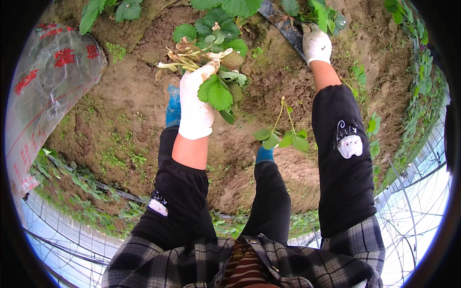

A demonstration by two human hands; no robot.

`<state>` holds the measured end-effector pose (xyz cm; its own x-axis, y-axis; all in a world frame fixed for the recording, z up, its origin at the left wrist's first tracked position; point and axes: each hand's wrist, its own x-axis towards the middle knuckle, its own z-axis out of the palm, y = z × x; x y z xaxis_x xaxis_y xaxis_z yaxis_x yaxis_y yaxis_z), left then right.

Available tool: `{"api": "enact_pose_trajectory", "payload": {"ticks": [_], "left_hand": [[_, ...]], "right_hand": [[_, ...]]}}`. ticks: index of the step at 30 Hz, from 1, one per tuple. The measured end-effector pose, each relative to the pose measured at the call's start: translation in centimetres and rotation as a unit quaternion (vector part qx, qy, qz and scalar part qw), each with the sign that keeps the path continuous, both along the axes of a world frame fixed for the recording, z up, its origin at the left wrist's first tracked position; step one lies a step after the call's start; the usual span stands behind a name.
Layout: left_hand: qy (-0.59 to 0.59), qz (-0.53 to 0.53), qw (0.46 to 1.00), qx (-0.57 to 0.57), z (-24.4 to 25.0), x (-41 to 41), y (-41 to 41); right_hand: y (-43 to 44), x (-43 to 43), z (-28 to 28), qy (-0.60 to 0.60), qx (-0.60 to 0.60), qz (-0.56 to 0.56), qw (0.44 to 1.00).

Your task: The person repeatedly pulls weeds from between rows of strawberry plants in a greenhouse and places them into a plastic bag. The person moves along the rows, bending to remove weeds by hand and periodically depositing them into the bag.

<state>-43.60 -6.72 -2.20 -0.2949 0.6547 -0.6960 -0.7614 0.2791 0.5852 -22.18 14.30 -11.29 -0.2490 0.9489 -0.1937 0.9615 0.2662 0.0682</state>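
My left hand (197, 97), in a white glove, is closed around a bunch of cut strawberry leaves (216, 93) with pale, partly withered stems poking out past the fingers. Up and to the right, my right hand (317, 45), gloved in white with dirt marks, reaches to the base of a strawberry plant (322, 16). Its fingertips are partly hidden by leaves, so a grip on a stem cannot be made out. A dark drip hose or strip (286, 34) runs beside that hand. Two loose leafy stems (288, 122) lie on the soil between my arms.
A large clear plastic bag (54, 79) with red printing stands at the left. More strawberry plants (223, 27) grow ahead. My feet in blue covers (264, 154) stand on uneven soil (230, 180) with small weeds. Plant rows curve along both sides, near a greenhouse frame (407, 208).
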Motion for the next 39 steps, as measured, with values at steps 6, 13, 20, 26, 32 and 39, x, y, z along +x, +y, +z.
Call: {"api": "enact_pose_trajectory", "payload": {"ticks": [6, 13, 20, 26, 32, 39], "left_hand": [[-0.002, 0.003, 1.0, 0.009, -0.2, 0.1, -0.3], [-0.013, 0.016, 1.0, 0.005, 0.0, -0.4, -0.2], [-0.015, 0.035, 0.999, -0.005, 0.4, -1.4, -0.7], [-0.012, 0.032, 0.999, -0.014, 0.2, -1.8, -0.6], [-0.081, 0.094, 0.991, -0.041, 0.7, -0.8, 0.6], [-0.012, 0.012, 1.0, 0.011, 0.1, -0.5, 0.2]], "right_hand": [[0.2, 0.1, -0.5, -0.052, -0.054, -0.023, 0.997], [0.1, -0.1, 0.4, -0.049, 0.016, 0.053, 0.997], [0.5, 1.3, 2.2, -0.136, 0.024, 0.15, 0.979], [-1.1, 0.6, 2.0, 0.12, -0.095, -0.037, 0.988], [2.0, 0.3, 0.6, 0.152, -0.195, -0.015, 0.969], [1.8, -1.9, -0.4, 0.429, -0.261, -0.422, 0.754]]}}
